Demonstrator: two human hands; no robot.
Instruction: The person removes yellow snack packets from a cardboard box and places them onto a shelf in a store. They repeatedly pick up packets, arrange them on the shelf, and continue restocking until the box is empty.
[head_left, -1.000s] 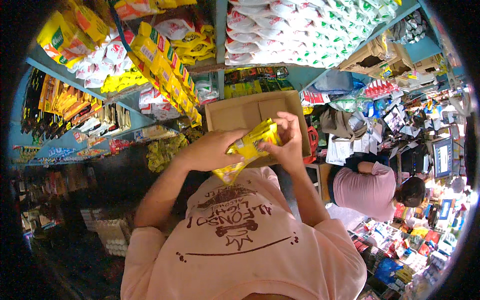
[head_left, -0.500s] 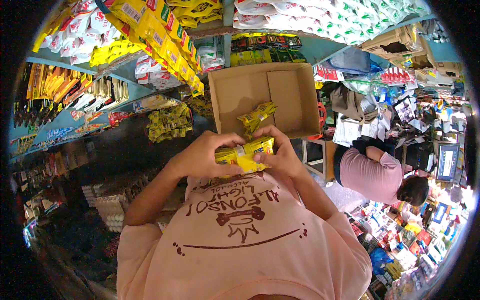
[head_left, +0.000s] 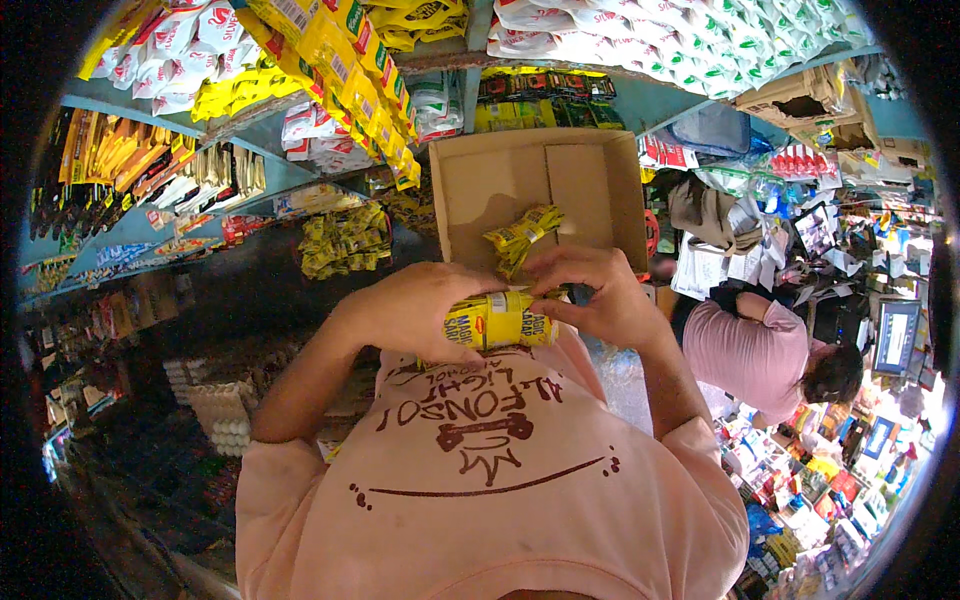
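Head view: both my hands grip one yellow sachet strip (head_left: 498, 320) at chest height, left hand (head_left: 415, 315) fingers closed on its left end, right hand (head_left: 590, 295) pinching the right. Beyond, an open brown cardboard box (head_left: 590, 190) holds one more yellow strip (head_left: 522, 235).

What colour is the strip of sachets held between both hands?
Bright yellow with dark lettering and a small red patch; the strip of sachets shows best in the head view, between left hand and right hand.
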